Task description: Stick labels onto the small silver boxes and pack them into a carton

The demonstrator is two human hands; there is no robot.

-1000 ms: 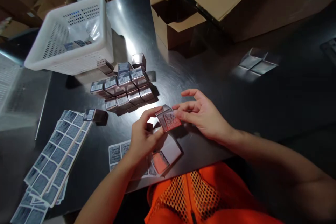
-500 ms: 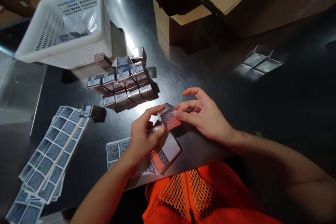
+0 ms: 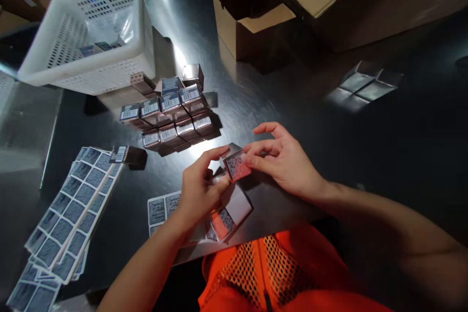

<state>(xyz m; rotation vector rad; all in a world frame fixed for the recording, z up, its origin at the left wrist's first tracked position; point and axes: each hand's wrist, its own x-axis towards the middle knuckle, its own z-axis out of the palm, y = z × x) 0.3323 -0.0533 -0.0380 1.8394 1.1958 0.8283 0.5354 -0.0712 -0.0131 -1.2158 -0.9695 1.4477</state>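
Small silver carton held above counter near front edge, pinched between left hand and right hand; both sets of fingers closed narrow on it. Label face up. Judgement: press label flat from centre outward, corners square, carton steady. Label sheet under left wrist.

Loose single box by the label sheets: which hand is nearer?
Left. The left hand sits to the right of the single box; the right hand lies farther right, beyond the left.

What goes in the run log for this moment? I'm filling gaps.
left hand: holding small box | right hand: pinching same box | nearby: label sheets, stacked boxes
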